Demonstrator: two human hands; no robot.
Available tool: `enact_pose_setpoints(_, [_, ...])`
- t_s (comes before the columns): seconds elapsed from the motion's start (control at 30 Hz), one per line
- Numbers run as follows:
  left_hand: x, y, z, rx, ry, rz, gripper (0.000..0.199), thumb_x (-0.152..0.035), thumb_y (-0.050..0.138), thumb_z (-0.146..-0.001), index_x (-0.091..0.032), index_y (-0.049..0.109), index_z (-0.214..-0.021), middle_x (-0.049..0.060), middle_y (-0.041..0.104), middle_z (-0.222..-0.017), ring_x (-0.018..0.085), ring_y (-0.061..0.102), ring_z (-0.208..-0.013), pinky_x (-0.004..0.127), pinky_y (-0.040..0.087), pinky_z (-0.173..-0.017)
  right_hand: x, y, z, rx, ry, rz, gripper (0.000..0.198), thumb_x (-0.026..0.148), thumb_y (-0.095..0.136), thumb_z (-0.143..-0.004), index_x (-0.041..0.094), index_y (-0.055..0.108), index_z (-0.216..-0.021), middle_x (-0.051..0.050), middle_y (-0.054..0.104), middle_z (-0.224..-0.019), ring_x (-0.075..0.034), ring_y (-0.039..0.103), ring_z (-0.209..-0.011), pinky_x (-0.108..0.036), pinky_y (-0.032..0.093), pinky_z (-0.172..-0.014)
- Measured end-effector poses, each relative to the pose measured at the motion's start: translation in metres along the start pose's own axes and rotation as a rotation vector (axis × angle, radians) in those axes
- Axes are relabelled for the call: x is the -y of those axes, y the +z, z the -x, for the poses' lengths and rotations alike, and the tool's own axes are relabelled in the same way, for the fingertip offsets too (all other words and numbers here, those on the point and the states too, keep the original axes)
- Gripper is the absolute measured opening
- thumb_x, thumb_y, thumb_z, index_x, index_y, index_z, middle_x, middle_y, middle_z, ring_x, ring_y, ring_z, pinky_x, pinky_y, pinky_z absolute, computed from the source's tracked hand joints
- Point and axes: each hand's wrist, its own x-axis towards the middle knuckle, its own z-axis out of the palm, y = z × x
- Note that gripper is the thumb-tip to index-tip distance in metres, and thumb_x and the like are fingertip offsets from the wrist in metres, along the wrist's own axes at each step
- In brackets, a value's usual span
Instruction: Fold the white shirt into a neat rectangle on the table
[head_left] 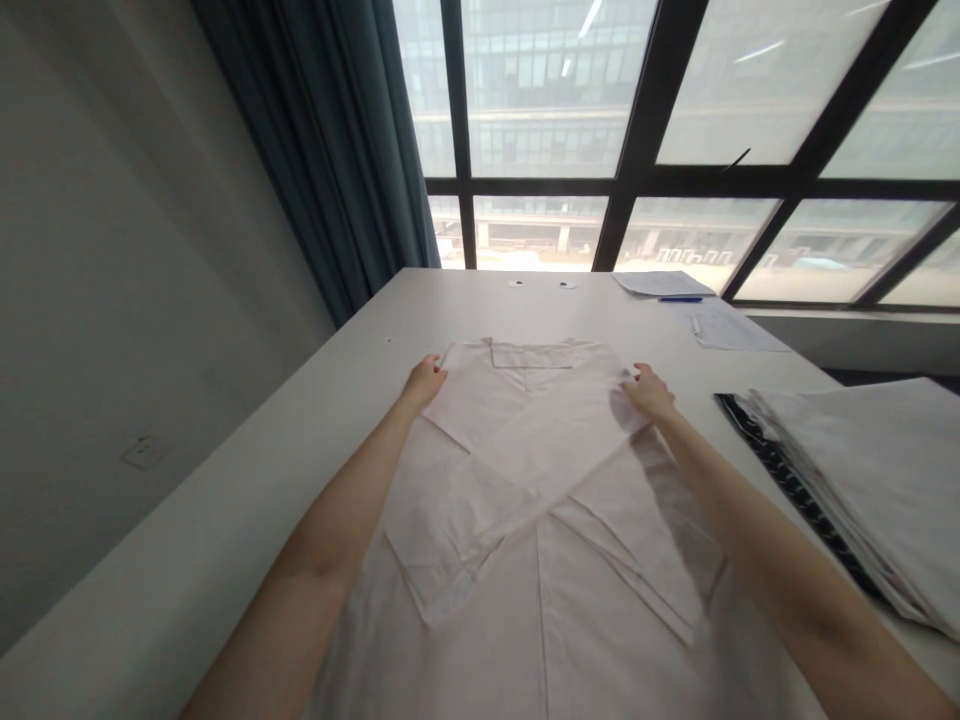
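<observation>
A white long-sleeved shirt (517, 430) lies spread on the white table, its collar end away from me. Both sleeves are folded inward across the body and overlap near the middle. At the left shoulder edge, my left hand (424, 382) has its fingers closed on the cloth. My right hand (649, 392) pinches the opposite shoulder edge, where the fabric is lifted a little and casts a shadow. The shirt's lower part runs toward me and out of the bottom of the view.
A stack of folded white cloth (862, 470) with a black edge stands at the right. Papers (664, 284) and a blue pen (681, 299) lie at the table's (330, 400) far right. Windows (547, 100) and a blue curtain (337, 140) rise behind; a wall is at left.
</observation>
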Motion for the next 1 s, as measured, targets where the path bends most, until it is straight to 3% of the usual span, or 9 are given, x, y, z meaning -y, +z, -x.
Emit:
enact_pose_setpoints(0.1, [-0.004,0.003,-0.014,0.007,-0.065,0.076,0.043,-0.022,0.065,-0.075,-0.008,0.061,-0.116,0.017,0.069,-0.102,0.028,0.065,-0.099,0.034,0.049,-0.086,0.003,0.003,-0.019,0.011,0.066,-0.08,0.055,0.044,0.057,-0.081,0.017,0.052,-0.128,-0.018,0.066,-0.109,-0.032,0.062,-0.104,-0.049,0.048,-0.088])
enact_pose_setpoints(0.23, [-0.008,0.006,-0.021,0.047,-0.094,0.21,0.03,-0.027,0.066,-0.074,-0.009,0.068,-0.098,0.012,0.071,-0.087,0.025,0.068,-0.083,0.032,0.052,-0.074,0.008,0.001,-0.031,0.105,0.095,-0.238,0.036,0.043,0.059,-0.087,0.015,0.062,-0.109,-0.01,0.066,-0.099,-0.02,0.064,-0.086,-0.038,0.053,-0.077])
enact_pose_setpoints(0.37, [-0.011,0.009,-0.022,0.049,-0.095,0.348,0.029,-0.027,0.065,-0.075,-0.01,0.067,-0.099,0.01,0.07,-0.086,0.021,0.067,-0.076,0.031,0.053,-0.071,0.014,-0.005,-0.029,0.167,0.124,-0.42,0.024,0.036,0.058,-0.091,0.013,0.061,-0.099,-0.002,0.065,-0.089,-0.012,0.062,-0.072,-0.029,0.054,-0.065])
enact_pose_setpoints(0.5, [-0.019,0.008,-0.02,0.039,-0.096,0.468,0.035,-0.023,0.069,-0.073,-0.009,0.062,-0.104,0.012,0.07,-0.09,0.02,0.067,-0.076,0.033,0.054,-0.073,0.022,-0.014,-0.023,0.153,0.119,-0.599,0.01,0.018,0.062,-0.081,0.013,0.061,-0.089,-0.002,0.065,-0.073,-0.014,0.062,-0.063,-0.027,0.052,-0.057])
enact_pose_setpoints(0.6, [-0.029,-0.001,-0.014,0.036,-0.078,0.55,0.045,-0.018,0.07,-0.072,-0.009,0.057,-0.114,0.015,0.069,-0.1,0.018,0.067,-0.077,0.033,0.055,-0.073,0.031,-0.027,-0.018,0.117,0.1,-0.701,0.022,0.014,0.062,-0.07,0.015,0.061,-0.091,-0.002,0.066,-0.07,-0.016,0.062,-0.061,-0.027,0.052,-0.055])
enact_pose_setpoints(0.83, [-0.046,-0.05,0.029,0.08,0.066,0.691,0.053,-0.024,0.074,-0.067,-0.012,0.056,-0.115,0.009,0.068,-0.108,0.018,0.067,-0.086,0.033,0.054,-0.081,0.039,-0.077,0.021,0.062,-0.088,-0.851,0.043,0.022,0.071,-0.06,0.019,0.064,-0.103,-0.001,0.07,-0.084,-0.019,0.064,-0.075,-0.029,0.053,-0.067])
enact_pose_setpoints(0.93, [-0.038,-0.072,0.063,0.084,0.213,0.715,0.059,-0.034,0.079,-0.06,-0.01,0.059,-0.109,0.008,0.069,-0.103,0.021,0.066,-0.092,0.035,0.052,-0.087,0.024,-0.098,0.057,0.017,-0.209,-0.856,0.041,0.031,0.077,-0.061,0.02,0.067,-0.1,-0.003,0.071,-0.094,-0.023,0.065,-0.085,-0.035,0.053,-0.077])
enact_pose_setpoints(1.0, [-0.026,-0.084,0.092,0.052,0.251,0.653,0.06,-0.042,0.079,-0.059,-0.011,0.061,-0.107,0.009,0.07,-0.103,0.023,0.065,-0.095,0.037,0.051,-0.089,0.007,-0.11,0.085,-0.013,-0.192,-0.754,0.038,0.04,0.078,-0.062,0.02,0.069,-0.094,-0.005,0.072,-0.092,-0.026,0.066,-0.086,-0.042,0.052,-0.081])
